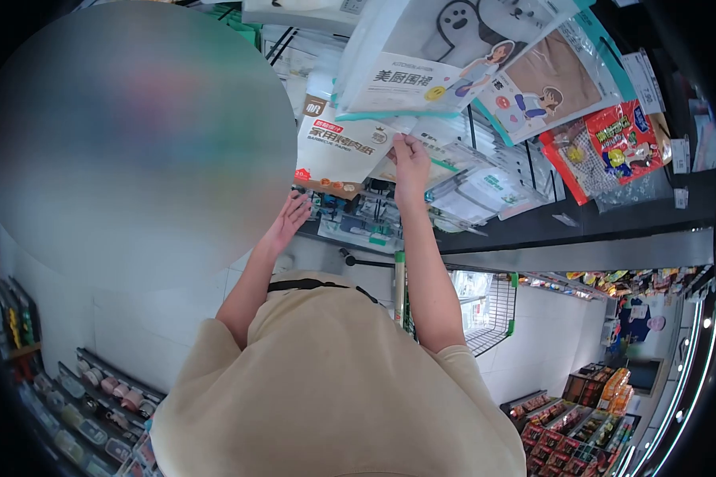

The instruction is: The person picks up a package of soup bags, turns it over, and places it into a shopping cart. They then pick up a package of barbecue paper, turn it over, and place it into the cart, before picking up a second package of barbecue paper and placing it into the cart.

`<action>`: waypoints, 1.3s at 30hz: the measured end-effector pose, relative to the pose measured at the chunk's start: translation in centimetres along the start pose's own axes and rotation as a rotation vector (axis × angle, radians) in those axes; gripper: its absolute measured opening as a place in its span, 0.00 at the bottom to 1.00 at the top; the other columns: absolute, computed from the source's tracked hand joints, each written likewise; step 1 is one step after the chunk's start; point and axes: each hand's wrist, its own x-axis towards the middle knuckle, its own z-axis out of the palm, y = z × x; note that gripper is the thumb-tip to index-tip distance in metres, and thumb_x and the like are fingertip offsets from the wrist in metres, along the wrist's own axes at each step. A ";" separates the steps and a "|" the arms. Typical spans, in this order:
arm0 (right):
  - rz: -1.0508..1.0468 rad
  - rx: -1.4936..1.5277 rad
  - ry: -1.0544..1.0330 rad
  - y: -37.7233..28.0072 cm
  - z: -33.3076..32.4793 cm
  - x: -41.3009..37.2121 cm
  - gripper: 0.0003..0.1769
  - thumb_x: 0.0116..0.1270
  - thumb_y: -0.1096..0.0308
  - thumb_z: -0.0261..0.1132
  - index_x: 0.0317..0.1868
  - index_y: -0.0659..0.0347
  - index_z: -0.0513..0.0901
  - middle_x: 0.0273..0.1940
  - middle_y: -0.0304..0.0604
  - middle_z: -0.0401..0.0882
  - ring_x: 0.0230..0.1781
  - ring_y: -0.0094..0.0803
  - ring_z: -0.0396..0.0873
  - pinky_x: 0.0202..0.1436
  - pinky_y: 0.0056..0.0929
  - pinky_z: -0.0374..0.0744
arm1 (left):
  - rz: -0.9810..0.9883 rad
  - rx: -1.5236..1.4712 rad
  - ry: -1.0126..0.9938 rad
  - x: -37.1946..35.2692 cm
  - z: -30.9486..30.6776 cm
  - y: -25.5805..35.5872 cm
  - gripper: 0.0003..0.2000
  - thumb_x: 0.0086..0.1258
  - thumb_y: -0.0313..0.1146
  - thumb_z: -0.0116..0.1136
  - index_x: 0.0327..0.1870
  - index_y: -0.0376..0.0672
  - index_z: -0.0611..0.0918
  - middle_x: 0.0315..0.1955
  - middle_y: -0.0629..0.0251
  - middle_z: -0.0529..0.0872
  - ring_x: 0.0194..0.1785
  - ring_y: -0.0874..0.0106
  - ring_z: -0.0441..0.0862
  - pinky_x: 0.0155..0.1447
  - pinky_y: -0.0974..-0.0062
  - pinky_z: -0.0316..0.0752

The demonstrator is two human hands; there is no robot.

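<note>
My right hand [410,163] reaches up to the hanging goods and pinches the right edge of a white pack of barbecue paper [338,151]. This pack has brown corners and red and brown print, and hangs at a slight tilt. Below its lower left corner is my left hand [288,221], fingers spread and holding nothing. A clear kitchen apron pack [410,83] with a teal edge hangs just above the barbecue paper. Other flat packs [477,191] hang beside and behind my right hand.
To the right hang another apron pack [553,87] and a red bag [605,151]. A dark shelf edge [573,234] runs beneath them. A shopping cart [497,314] with green corners stands by my right arm. A blurred round patch covers the upper left.
</note>
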 end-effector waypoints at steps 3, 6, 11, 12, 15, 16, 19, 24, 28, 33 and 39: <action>0.015 -0.058 0.032 0.6 -0.8 -1.1 0.13 0.73 0.64 0.63 0.47 0.67 0.80 0.39 0.39 0.83 0.41 0.23 0.80 0.48 0.23 0.77 | -0.032 0.038 0.003 0.2 -0.7 -0.3 0.19 0.80 0.38 0.45 0.67 0.42 0.66 0.64 0.54 0.75 0.64 0.61 0.77 0.66 0.62 0.75; -0.010 -0.073 0.024 1.4 -2.3 -2.1 0.13 0.73 0.65 0.63 0.48 0.68 0.80 0.41 0.41 0.84 0.45 0.25 0.81 0.50 0.23 0.77 | -0.074 0.101 0.018 0.1 -1.0 -0.9 0.20 0.81 0.38 0.44 0.69 0.43 0.65 0.66 0.55 0.74 0.66 0.60 0.75 0.68 0.61 0.73; -0.056 -0.134 0.107 3.8 -7.2 -4.5 0.11 0.72 0.70 0.61 0.46 0.71 0.80 0.39 0.45 0.86 0.42 0.28 0.84 0.48 0.24 0.79 | -0.175 0.110 0.001 0.2 -1.9 -2.5 0.19 0.81 0.38 0.44 0.67 0.43 0.67 0.65 0.55 0.75 0.67 0.60 0.74 0.69 0.61 0.72; -0.055 -0.105 0.167 4.6 -8.8 -5.4 0.11 0.72 0.70 0.61 0.46 0.71 0.80 0.39 0.45 0.86 0.42 0.28 0.84 0.48 0.24 0.79 | -0.197 0.094 0.026 0.2 -2.1 -2.9 0.18 0.81 0.38 0.44 0.67 0.44 0.68 0.65 0.55 0.75 0.67 0.60 0.74 0.70 0.60 0.71; -0.044 -0.196 0.300 7.2 -14.3 -9.1 0.08 0.73 0.73 0.58 0.46 0.70 0.80 0.39 0.46 0.86 0.40 0.28 0.86 0.47 0.24 0.80 | -0.287 0.168 0.036 -0.1 -2.1 -3.9 0.17 0.81 0.37 0.44 0.65 0.44 0.70 0.65 0.56 0.75 0.68 0.60 0.73 0.72 0.60 0.69; -0.084 -0.176 0.368 8.4 -16.3 -10.8 0.08 0.73 0.74 0.58 0.45 0.70 0.80 0.39 0.45 0.86 0.40 0.28 0.85 0.47 0.24 0.80 | -0.310 0.175 0.071 -0.2 -2.0 -4.3 0.17 0.80 0.37 0.44 0.65 0.44 0.71 0.65 0.56 0.75 0.69 0.60 0.72 0.72 0.60 0.68; -0.055 -0.296 0.611 10.1 -21.6 -17.2 0.08 0.72 0.72 0.58 0.45 0.66 0.80 0.37 0.44 0.86 0.39 0.28 0.86 0.46 0.25 0.80 | -0.412 0.260 0.071 -0.6 -1.8 -5.7 0.17 0.80 0.36 0.44 0.66 0.44 0.71 0.66 0.56 0.73 0.70 0.59 0.70 0.74 0.59 0.66; 0.236 -0.625 0.999 14.0 -29.1 -30.2 0.12 0.70 0.65 0.60 0.43 0.64 0.82 0.33 0.54 0.85 0.35 0.46 0.85 0.41 0.38 0.80 | -0.606 0.468 0.007 -0.6 -0.4 -7.9 0.19 0.81 0.37 0.43 0.68 0.44 0.68 0.69 0.56 0.70 0.72 0.58 0.68 0.74 0.58 0.66; 0.747 -0.924 0.993 15.9 -29.3 -39.2 0.14 0.71 0.62 0.56 0.38 0.64 0.81 0.35 0.59 0.83 0.38 0.58 0.82 0.43 0.53 0.78 | -0.726 0.719 -0.170 1.1 3.2 -10.2 0.21 0.81 0.39 0.44 0.70 0.43 0.66 0.68 0.54 0.71 0.70 0.58 0.70 0.72 0.58 0.68; 0.540 -1.153 0.973 16.0 -28.4 -41.2 0.15 0.71 0.60 0.55 0.33 0.62 0.81 0.27 0.55 0.82 0.33 0.53 0.83 0.40 0.52 0.79 | -0.565 1.303 -0.462 3.8 11.7 -16.4 0.21 0.80 0.40 0.48 0.68 0.41 0.69 0.64 0.55 0.75 0.64 0.64 0.76 0.65 0.66 0.71; 0.711 -0.964 1.028 16.7 -29.3 -40.2 0.12 0.67 0.63 0.57 0.36 0.62 0.81 0.29 0.55 0.84 0.34 0.53 0.83 0.41 0.51 0.80 | -0.059 1.783 -1.082 8.7 15.9 -28.4 0.22 0.77 0.40 0.51 0.66 0.37 0.72 0.53 0.52 0.83 0.53 0.61 0.83 0.56 0.66 0.75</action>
